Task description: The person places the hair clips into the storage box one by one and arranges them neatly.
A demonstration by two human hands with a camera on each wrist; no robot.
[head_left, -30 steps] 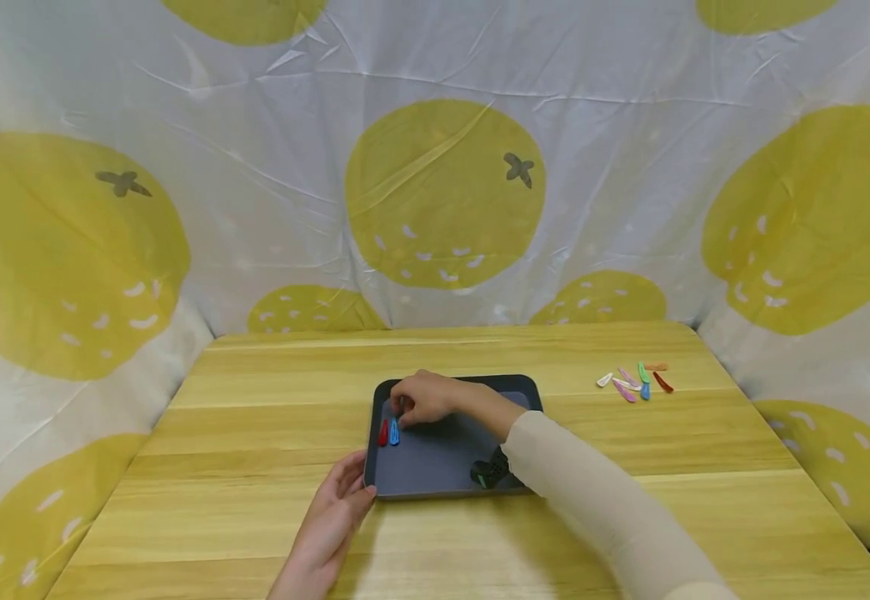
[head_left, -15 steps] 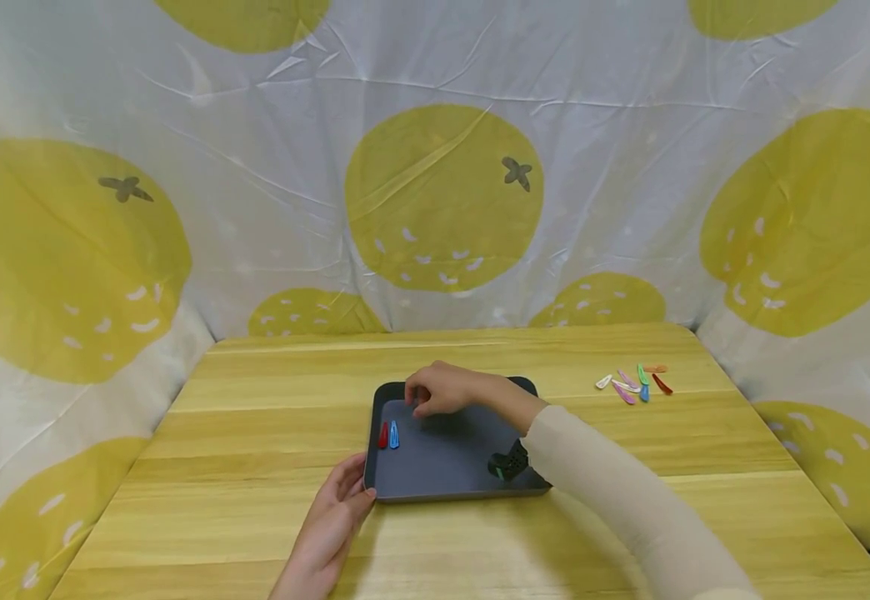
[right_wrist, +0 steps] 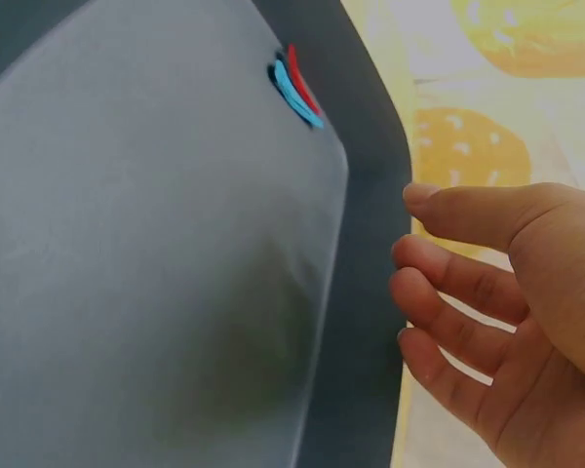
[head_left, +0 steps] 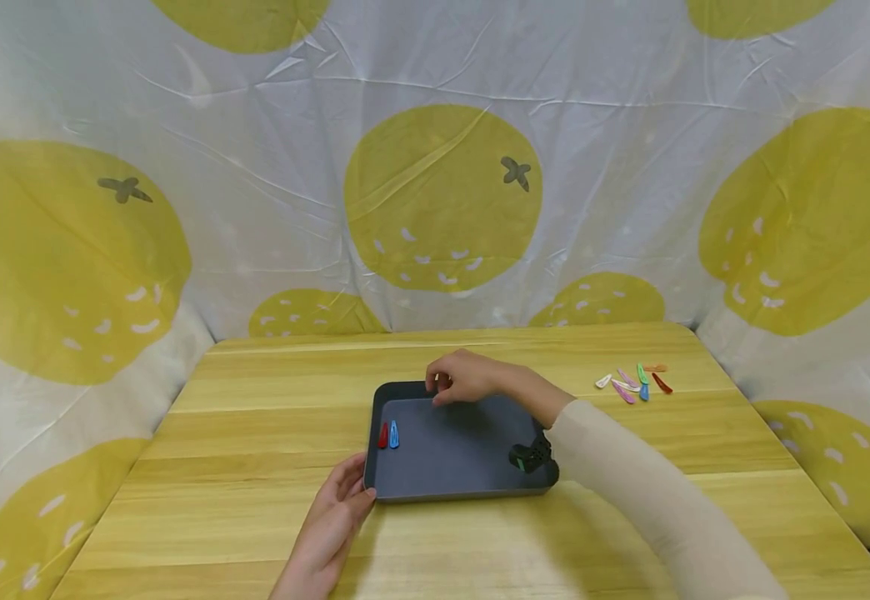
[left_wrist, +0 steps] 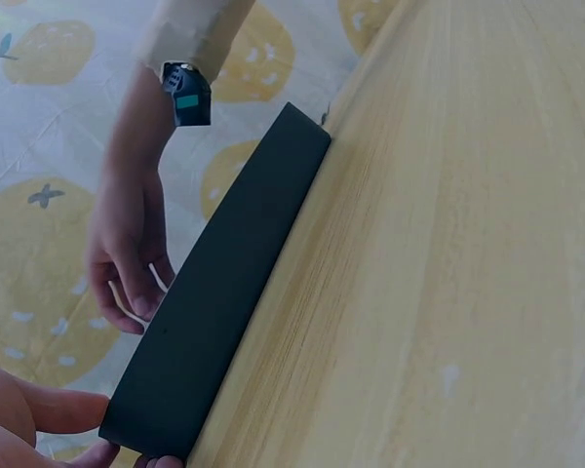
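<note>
A dark grey rectangular tray lies on the wooden table. My left hand grips its near left corner, and in the left wrist view the thumb and fingertips meet the tray's side. Inside, by the left wall, a red hair clip and a blue hair clip lie side by side. Above the far part of the tray hovers my right hand, fingers loosely bent and holding nothing. In the right wrist view its thumb and fingers stand apart, beside the tray's wall.
Several hair clips in white, pink, green, orange, blue and red lie loosely grouped on the table at the far right. A black wrist camera hangs under my right wrist. A fruit-patterned curtain surrounds the table's back and sides.
My right hand has moved away from the blue clip, to the right and toward the tray's far edge. Both clips stay in place, and my left hand keeps its grip.
</note>
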